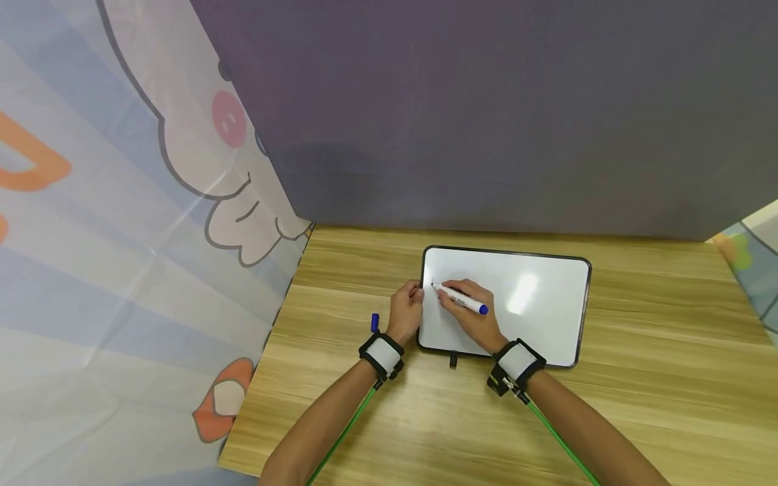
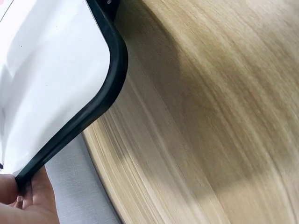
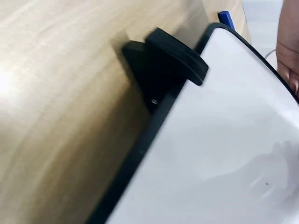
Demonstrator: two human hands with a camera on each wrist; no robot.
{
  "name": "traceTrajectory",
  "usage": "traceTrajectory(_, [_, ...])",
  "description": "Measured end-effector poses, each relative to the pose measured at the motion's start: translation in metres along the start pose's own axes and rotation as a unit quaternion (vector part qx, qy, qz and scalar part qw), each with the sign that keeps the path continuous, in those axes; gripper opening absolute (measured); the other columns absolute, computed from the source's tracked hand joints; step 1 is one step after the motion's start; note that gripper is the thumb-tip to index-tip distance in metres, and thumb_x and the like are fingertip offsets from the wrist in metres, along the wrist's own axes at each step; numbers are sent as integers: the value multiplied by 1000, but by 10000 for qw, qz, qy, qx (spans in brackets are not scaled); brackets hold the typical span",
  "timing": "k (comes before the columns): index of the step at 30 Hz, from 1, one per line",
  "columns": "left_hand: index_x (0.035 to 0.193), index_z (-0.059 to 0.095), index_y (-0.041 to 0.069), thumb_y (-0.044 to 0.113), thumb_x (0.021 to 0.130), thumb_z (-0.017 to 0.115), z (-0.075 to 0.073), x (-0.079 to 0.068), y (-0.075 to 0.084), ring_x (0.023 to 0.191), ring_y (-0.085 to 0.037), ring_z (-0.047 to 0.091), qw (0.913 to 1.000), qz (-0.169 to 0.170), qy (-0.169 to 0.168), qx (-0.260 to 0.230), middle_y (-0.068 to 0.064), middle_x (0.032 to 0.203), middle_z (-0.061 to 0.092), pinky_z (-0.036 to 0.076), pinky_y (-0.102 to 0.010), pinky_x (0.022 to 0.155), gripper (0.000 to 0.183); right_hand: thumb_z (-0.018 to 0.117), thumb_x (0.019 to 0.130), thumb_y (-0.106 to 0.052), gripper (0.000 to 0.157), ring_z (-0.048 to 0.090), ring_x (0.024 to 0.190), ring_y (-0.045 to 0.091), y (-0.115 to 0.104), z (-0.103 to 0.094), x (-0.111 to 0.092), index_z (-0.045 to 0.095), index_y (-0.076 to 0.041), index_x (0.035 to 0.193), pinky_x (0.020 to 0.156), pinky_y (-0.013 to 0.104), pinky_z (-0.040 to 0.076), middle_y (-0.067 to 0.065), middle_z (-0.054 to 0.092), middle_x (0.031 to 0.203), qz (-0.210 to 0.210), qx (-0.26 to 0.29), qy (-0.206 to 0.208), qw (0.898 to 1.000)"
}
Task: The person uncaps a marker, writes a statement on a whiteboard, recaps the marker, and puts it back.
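Observation:
A whiteboard (image 1: 547, 310) with a black frame lies in front of me. My left hand (image 1: 405, 312) grips its left edge; in the left wrist view the thumb and fingers (image 2: 41, 196) pinch the black frame (image 2: 117, 70). My right hand (image 1: 477, 317) holds a white marker (image 1: 458, 296) with a blue end like a pen, its tip at a small dark mark on the board's upper left part. The right hand and marker are outside the right wrist view. A blue marker cap (image 1: 374, 322) lies on the table, left of my left hand.
A black bracket (image 3: 177, 55) juts out at the board's near edge. The wood-grain table (image 1: 656, 378) meets a dark grey panel (image 1: 486, 135) at the back. A cartoon-printed sheet (image 1: 152, 304) hangs along the left. Green cables (image 1: 559, 439) run from both wrist straps.

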State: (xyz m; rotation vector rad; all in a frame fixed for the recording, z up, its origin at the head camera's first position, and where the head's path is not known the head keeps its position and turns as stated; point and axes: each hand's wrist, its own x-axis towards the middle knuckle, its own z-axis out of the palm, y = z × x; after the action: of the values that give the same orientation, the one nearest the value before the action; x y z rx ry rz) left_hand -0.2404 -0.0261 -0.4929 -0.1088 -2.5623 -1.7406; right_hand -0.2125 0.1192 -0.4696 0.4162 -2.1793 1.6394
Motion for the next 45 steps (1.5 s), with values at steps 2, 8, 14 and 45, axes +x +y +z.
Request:
traceTrajectory(2, [105,64,-4,0,92,50,0,1,0,71,-11,55,10000,-10,21,18,-17,88,68,43,-18,60,20,70,77,3,18,56,70,6,7,1,-4,69,5,95,60,12,45,16,65,82,-41,15,-72,10000])
traceTrajectory(8, [105,64,-4,0,92,50,0,1,0,79,-17,62,9999,-55,50,-73,-18,92,69,48,-21,65,20,71,78,-4,15,56,70,3,23,5,-12,70,-2,93,59,14,46,10,66,81,-254,-55,-130,9996])
traceTrajectory(14, [103,64,-5,0,92,50,0,-2,-3,74,-15,59,9997,-90,44,-204,-18,89,69,46,-20,63,19,70,76,4,14,55,68,6,2,3,-11,68,5,90,59,12,44,15,65,79,-251,-98,-34,9996])
traceTrajectory(45, [105,64,-4,0,91,50,1,-1,-2,74,-14,58,10000,-22,43,14,-17,88,68,46,-20,63,20,69,79,1,16,59,74,8,-7,-10,-5,68,6,94,63,10,46,17,66,85,103,-361,113,9992])
